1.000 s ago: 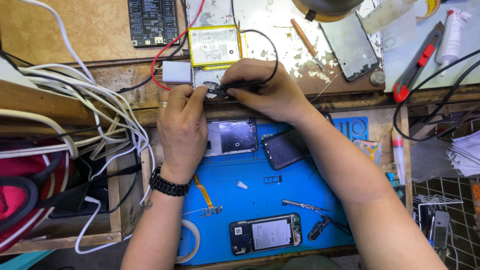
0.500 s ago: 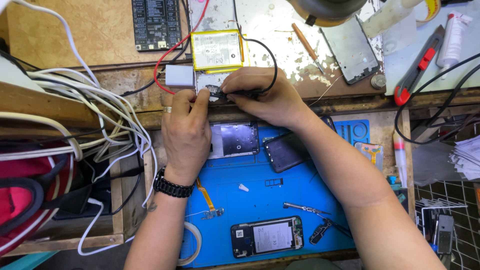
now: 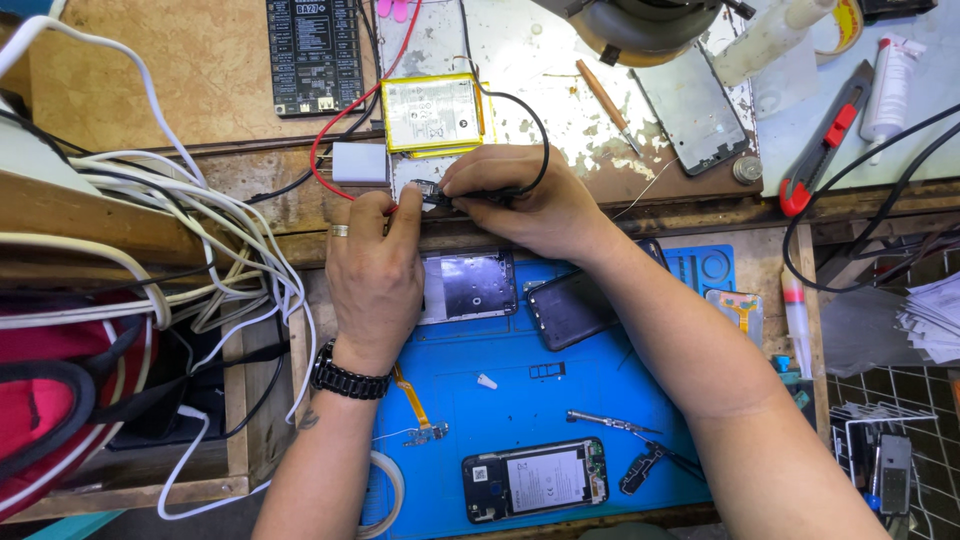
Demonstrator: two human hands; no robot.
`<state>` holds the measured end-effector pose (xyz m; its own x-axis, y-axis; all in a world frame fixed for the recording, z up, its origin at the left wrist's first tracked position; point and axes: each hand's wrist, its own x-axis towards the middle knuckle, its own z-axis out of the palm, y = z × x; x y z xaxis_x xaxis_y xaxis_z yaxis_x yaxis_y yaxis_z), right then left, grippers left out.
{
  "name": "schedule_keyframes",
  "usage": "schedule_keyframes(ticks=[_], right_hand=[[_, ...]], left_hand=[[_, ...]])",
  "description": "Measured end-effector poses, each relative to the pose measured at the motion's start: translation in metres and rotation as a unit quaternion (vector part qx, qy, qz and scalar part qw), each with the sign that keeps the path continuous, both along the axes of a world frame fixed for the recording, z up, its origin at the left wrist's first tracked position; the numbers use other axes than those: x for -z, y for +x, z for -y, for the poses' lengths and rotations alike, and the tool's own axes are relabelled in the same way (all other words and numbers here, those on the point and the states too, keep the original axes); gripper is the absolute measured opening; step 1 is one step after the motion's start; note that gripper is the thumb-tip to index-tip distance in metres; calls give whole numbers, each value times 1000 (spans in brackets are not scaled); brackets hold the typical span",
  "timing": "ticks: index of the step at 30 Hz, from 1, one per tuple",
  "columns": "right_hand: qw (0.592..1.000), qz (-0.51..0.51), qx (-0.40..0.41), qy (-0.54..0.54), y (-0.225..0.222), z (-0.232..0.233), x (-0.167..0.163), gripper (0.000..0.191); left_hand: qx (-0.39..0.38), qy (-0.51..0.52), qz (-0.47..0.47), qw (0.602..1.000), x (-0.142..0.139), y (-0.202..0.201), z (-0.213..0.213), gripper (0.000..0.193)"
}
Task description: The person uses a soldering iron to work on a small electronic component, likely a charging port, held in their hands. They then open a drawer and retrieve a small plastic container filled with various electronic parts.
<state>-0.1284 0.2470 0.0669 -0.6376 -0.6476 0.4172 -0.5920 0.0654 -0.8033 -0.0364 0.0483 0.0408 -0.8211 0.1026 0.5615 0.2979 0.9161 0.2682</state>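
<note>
A small dark connector part (image 3: 428,190) is pinched between both hands at the back edge of the bench (image 3: 250,60), just below a yellow-edged flat battery (image 3: 432,112); most of the part is covered by fingertips, so its exact shape cannot be made out. It is gripped by the fingers of the left hand (image 3: 375,270), with the thumb and forefinger closed on its left end and a ring seen on one finger. The right hand (image 3: 520,205) is closed on the right end, where a black wire (image 3: 535,140) is also held; where the wire ends is hidden under the fingers. A red wire (image 3: 345,110) is seen curving from the top of the view down to the same spot. A black watch (image 3: 348,378) is worn on the left wrist. Just beside the battery a white adapter block (image 3: 358,162) is set. Below the hands a blue work mat (image 3: 560,410) is spread, on which an open phone frame (image 3: 470,285) is partly hidden by the left hand, and a dark phone back (image 3: 572,308) is partly covered by the right forearm. Nearer the front edge an opened phone (image 3: 535,478) and an orange flex cable (image 3: 412,400) are laid. At the left a bundle of white cables (image 3: 200,230) is cut off by the frame.
</note>
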Motion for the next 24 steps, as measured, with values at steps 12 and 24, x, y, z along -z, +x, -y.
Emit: schedule_keyframes(ticks=[12, 24], right_hand=[[1000, 2, -1, 11, -1, 0, 1, 14], [1000, 0, -12, 16, -2, -1, 2, 14]], left_hand=[[-2, -13, 0, 1000, -5, 0, -2, 38], [1, -34, 1, 999, -10, 0, -1, 35]])
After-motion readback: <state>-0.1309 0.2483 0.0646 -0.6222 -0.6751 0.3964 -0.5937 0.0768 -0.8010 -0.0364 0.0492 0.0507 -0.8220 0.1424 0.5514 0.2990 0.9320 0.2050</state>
